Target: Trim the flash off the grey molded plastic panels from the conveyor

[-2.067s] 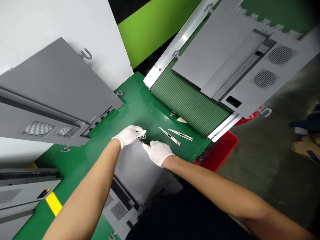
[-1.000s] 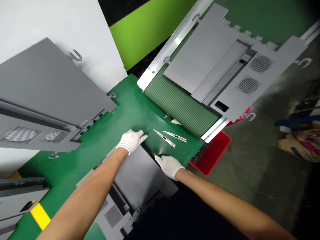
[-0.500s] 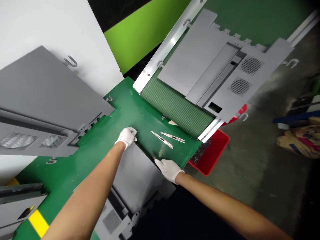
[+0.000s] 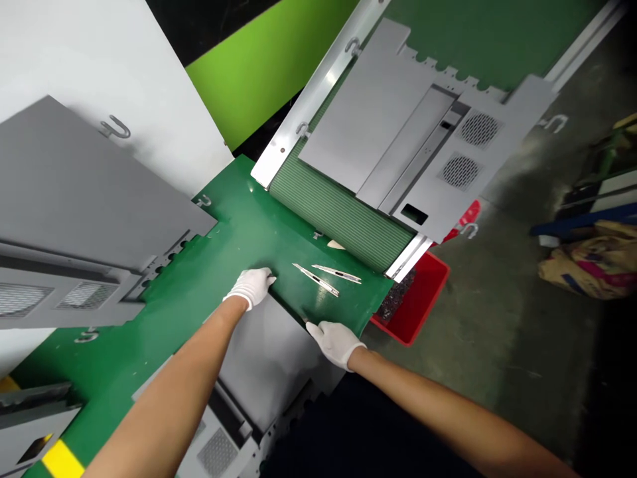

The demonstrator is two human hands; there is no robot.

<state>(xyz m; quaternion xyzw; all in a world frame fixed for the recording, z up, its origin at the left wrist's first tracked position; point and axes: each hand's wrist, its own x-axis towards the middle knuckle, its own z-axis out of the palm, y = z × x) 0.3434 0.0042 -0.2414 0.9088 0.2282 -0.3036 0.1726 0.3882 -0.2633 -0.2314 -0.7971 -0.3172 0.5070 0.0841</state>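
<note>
A grey panel point(image 4: 266, 355) with cut-outs and a mesh patch lies in front of me, partly under my left forearm. My left hand point(image 4: 250, 287), in a white glove, is closed at the panel's far left corner, fingers pinched on its edge. On the right end of the same edge is my right hand point(image 4: 335, 343), also gloved and closed, thumb along the edge. A small dark tip shows at that thumb; what it belongs to is hidden. Just beyond the edge lie a slim cutter knife point(image 4: 318, 280) and a second cutter knife point(image 4: 338, 273).
Ahead, a green ribbed conveyor point(image 4: 343, 209) carries another grey panel point(image 4: 363, 109) with hooks around it. A further grey panel point(image 4: 99, 192) leans at left on the green table point(image 4: 199, 279). A red bin point(image 4: 423, 299) stands below the table's right end.
The view has shifted slightly, so the surroundings sit further left. Both hands keep nearly the same places on the panel's edge, and the cutter knives lie still.
</note>
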